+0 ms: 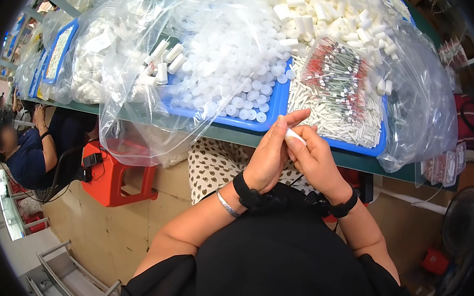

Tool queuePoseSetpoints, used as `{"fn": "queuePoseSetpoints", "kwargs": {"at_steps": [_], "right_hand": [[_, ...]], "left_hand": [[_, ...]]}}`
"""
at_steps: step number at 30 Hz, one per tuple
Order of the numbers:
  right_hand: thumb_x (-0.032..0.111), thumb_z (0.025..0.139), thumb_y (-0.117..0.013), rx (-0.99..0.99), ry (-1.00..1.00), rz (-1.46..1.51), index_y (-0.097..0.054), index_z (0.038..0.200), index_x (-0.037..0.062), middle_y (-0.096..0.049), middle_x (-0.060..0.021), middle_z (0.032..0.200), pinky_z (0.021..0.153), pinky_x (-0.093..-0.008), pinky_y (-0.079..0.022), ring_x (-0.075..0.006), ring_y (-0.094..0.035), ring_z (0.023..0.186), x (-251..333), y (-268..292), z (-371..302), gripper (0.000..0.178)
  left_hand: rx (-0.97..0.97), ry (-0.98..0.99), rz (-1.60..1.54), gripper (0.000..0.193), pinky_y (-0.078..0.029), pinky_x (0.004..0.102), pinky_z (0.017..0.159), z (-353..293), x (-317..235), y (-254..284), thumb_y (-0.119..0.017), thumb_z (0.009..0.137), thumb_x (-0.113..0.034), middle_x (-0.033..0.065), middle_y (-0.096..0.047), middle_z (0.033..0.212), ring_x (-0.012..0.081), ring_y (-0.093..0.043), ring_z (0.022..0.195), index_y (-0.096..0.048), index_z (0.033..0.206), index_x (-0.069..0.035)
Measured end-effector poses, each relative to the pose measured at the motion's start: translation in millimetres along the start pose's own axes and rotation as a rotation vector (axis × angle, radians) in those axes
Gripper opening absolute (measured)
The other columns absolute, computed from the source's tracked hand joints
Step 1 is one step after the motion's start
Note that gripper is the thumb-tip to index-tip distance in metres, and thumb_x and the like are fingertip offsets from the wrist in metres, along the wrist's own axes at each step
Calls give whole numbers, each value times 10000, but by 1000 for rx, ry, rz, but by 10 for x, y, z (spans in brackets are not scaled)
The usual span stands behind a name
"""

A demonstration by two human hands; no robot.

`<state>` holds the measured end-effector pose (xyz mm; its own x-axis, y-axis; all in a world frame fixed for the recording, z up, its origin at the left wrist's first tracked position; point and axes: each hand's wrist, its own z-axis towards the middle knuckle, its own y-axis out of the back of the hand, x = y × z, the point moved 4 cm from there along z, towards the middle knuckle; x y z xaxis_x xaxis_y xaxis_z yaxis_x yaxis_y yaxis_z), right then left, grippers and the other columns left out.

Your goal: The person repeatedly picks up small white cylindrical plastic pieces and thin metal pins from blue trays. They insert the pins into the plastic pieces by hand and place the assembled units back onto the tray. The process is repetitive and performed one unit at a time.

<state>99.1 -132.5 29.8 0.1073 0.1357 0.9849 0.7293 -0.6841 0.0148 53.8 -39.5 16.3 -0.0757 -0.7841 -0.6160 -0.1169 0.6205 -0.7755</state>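
Observation:
My left hand (268, 155) and my right hand (316, 155) meet in front of the table edge, both closed around a small white piece (295, 137), apparently a cylinder. The right thumb and fingers pinch it. The left thumb and fingers press at its other side, and the fingers hide much of it. Just beyond the hands, a blue tray (379, 149) carries many thin white rods (333, 126) and a clear container of metal pins (337, 67) with red parts. To its left, another blue tray (257, 125) bears translucent round discs (239, 100).
Thick white cylinders (344, 22) lie heaped at the back right. Crumpled clear plastic bags (420, 108) flank the trays. More white parts sit in a bag (99, 61) at left. A red stool (111, 180), a seated person (25, 145) and a fan (465, 219) stand around.

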Motion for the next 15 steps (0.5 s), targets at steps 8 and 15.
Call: {"fn": "queuePoseSetpoints", "kwargs": {"at_steps": [8, 15], "right_hand": [[340, 1067, -391, 145, -292, 278, -530, 975, 39, -457, 28, 659, 433, -189, -298, -32, -364, 476, 41, -51, 85, 344], [266, 1033, -497, 93, -67, 65, -571, 1136, -11, -560, -16, 733, 513, -238, -410, -68, -504, 555, 201, -3, 46, 305]], "left_hand": [[-91, 26, 55, 620, -424, 418, 1062, -71, 24, 90, -208, 1056, -493, 166, -451, 1433, 280, -493, 1278, -380, 1428, -28], [-171, -331, -99, 598, -435, 404, 1066, -89, -962, 175, -288, 1052, -479, 239, -462, 1410, 300, -519, 1258, -413, 1364, 16]]}}
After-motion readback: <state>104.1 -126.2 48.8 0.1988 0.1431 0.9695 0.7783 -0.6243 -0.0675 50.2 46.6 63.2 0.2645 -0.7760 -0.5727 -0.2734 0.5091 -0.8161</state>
